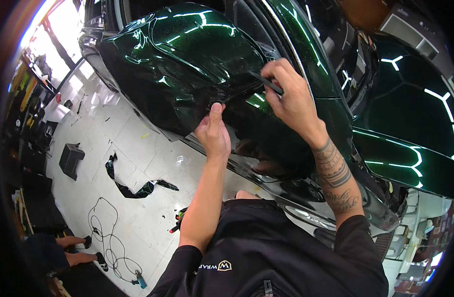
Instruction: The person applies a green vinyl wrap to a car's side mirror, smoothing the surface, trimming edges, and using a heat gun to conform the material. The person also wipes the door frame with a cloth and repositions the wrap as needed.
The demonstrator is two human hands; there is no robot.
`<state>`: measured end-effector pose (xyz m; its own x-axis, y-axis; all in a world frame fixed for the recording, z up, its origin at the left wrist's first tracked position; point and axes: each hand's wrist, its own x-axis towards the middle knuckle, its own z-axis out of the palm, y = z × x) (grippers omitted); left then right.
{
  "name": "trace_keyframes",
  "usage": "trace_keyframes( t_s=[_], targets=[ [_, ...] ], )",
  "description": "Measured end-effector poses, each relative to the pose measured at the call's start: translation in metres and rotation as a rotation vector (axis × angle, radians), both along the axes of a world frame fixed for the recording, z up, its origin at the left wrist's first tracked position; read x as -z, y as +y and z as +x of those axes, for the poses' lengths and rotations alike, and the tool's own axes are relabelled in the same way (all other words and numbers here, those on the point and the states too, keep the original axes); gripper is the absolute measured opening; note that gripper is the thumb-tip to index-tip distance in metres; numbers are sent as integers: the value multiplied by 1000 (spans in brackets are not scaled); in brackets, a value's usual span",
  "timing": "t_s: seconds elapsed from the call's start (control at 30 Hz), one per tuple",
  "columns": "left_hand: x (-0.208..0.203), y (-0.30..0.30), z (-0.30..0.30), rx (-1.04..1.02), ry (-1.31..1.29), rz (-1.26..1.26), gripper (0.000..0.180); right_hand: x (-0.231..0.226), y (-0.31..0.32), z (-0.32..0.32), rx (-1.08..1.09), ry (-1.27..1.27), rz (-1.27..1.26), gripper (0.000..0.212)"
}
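A glossy dark green film (187, 54) is draped over the side mirror and door of a car, with wrinkles and folds toward its lower part. My left hand (214, 133) is closed on the film's lower edge, thumb uppermost, and pulls it taut. My right hand (292, 96) grips a slim, flat black squeegee-like tool (267, 82). Its tip meets the film near the mirror's base, to the right of my left hand. The mirror's own surface is hidden under the film.
A crumpled film strip (138, 190) lies on the pale tiled floor, near a black step stool (71, 161). A looped cable (106, 237) and a blue power tool (139, 280) are at lower left, beside another person's legs (81, 251). The green bonnet (405, 94) stands at right.
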<state>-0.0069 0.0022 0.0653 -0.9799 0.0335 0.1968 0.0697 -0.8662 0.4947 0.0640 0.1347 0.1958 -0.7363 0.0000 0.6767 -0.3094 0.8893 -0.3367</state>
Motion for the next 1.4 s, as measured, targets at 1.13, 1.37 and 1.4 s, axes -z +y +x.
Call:
trace_keyframes(
  t_s=[1.13, 1.37, 1.4],
  targets=[
    [28, -23, -25, 114, -66, -233, 40, -6, -9, -18, 169, 49, -7, 31],
    [41, -31, -29, 308, -61, -213, 35, 50, -70, -11, 37, -145, -181, 43],
    [36, -32, -32, 322, -1, -221, 35, 43, -65, -9, 80, -57, -214, 42]
  ],
)
